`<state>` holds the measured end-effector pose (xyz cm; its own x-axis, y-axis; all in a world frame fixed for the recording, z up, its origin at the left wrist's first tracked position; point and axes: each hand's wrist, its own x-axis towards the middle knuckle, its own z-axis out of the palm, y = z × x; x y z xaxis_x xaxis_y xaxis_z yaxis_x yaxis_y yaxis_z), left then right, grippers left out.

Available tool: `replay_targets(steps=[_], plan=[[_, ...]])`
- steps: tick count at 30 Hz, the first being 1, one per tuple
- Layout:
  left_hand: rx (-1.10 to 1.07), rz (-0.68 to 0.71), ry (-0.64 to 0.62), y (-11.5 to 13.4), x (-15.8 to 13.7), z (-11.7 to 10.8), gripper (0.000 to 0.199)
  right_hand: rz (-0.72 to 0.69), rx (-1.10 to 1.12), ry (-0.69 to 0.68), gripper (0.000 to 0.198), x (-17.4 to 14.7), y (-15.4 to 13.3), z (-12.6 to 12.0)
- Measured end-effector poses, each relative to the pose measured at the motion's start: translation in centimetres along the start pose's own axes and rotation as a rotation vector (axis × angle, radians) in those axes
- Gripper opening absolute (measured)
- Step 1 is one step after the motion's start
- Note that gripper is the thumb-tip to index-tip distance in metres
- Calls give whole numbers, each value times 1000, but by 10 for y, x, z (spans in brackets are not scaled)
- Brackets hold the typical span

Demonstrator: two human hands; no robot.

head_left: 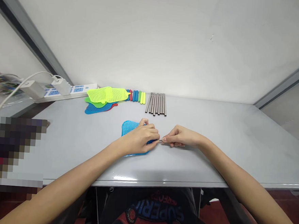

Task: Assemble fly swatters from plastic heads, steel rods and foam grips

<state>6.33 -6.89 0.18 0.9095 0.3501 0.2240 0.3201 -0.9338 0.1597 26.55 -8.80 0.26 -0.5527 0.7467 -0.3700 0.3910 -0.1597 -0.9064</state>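
Observation:
Near the table's front edge, a blue perforated fly swatter head [129, 127] lies partly under my left hand [145, 135]. The fingers of that hand are closed round its narrow neck end. A short piece of thin metal rod [160, 140] shows between my two hands, in line with the neck. My right hand [179, 136] pinches this rod between thumb and fingers, hiding the rest of it. Whether the rod sits inside the neck is hidden by my left fingers.
Farther back lie several metal tubes [156, 104] in a row. Left of them are coloured grips [136, 96], then a pile of yellow, green, blue and red swatter heads [107, 94]. A white power strip [83, 90] with plugged-in chargers stands along the back left. A blurred-out patch covers the left edge.

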Motion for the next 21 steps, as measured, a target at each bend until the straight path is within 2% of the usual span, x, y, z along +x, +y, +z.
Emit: replay_targets(steps=[5,10,21], plan=[[5,-17,-4,0,0,0,22,-18,-53,-2,27,-2,-2,-1],[28,-17,-5,2,1,0,23,-87,-128,9,36,-2,-3,0],[46,-33,16,7,4,7,29,-77,-88,16,33,3,4,4]])
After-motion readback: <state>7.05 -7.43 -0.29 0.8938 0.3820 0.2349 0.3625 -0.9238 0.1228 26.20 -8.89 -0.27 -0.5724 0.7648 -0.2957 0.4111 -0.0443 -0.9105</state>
